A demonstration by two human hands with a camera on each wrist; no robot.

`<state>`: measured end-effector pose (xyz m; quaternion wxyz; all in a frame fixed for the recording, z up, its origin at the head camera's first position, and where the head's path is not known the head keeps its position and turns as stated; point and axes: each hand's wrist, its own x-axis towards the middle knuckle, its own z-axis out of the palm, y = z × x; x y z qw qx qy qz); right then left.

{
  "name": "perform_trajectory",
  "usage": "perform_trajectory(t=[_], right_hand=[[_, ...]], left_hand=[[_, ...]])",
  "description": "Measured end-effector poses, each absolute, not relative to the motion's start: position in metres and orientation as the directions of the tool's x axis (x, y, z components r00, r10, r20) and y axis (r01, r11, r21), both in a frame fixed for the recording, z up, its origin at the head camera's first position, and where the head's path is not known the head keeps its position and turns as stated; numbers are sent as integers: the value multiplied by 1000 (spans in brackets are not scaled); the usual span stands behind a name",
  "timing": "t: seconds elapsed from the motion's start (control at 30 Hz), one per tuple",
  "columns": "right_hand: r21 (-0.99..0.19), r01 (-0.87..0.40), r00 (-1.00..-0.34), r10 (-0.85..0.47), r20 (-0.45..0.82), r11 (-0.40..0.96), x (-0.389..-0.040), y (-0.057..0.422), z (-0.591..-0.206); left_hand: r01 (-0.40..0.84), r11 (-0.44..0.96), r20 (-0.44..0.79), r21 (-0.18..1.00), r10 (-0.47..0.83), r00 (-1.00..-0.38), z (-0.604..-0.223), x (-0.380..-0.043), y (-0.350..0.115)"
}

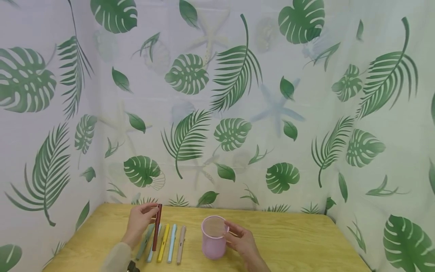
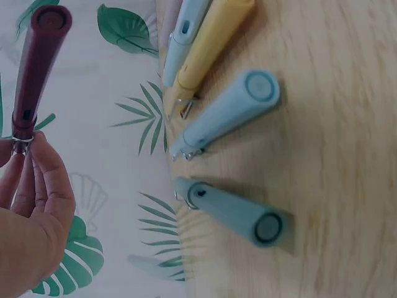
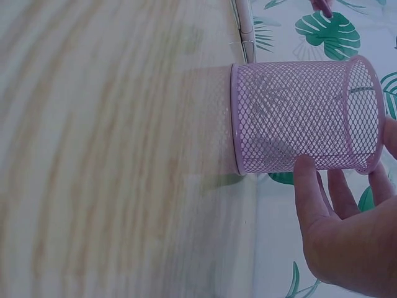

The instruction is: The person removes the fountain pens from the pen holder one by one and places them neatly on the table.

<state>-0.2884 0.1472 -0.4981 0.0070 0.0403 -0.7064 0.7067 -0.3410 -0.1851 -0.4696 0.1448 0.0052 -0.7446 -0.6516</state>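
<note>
My left hand [image 1: 138, 221] pinches a dark red pen [image 1: 157, 228] near its upper end, by the metal clip. The pen hangs nearly upright over the row of pens; in the left wrist view the red pen [image 2: 38, 68] stands apart from the others. A pink mesh pen holder [image 1: 214, 245] stands upright on the table. My right hand [image 1: 242, 241] holds it from the right, fingers and thumb about its rim and side. In the right wrist view the mesh wall of the pen holder [image 3: 291, 118] shows, with no pen visible inside.
On the wooden table [image 1: 289, 241] a green pen [image 1: 144, 243], a yellow pen [image 1: 163, 243], a light blue pen [image 1: 172, 243], a pinkish-brown pen [image 1: 181, 245] and another blue pen [image 2: 229, 112] lie side by side, left of the holder. A leaf-print curtain [image 1: 238, 162] borders the table.
</note>
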Motion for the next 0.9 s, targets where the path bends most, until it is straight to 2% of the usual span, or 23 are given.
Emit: perform_trajectory(t=[0.37, 0.63, 0.9], right_hand=[[-997, -81, -996, -48, 82, -16, -288, 149, -500], [-995, -88, -995, -52, 90, -39, -290, 149, -501], [-995, -97, -993, -58, 99, -37, -290, 150, -503]], left_hand=[[70, 228, 125, 971, -236, -964, -476, -346, -203], [73, 224, 126, 972, -234, -964, -479, -346, -214], [52, 233, 95, 971, -178, -979, -484, -349, -229]])
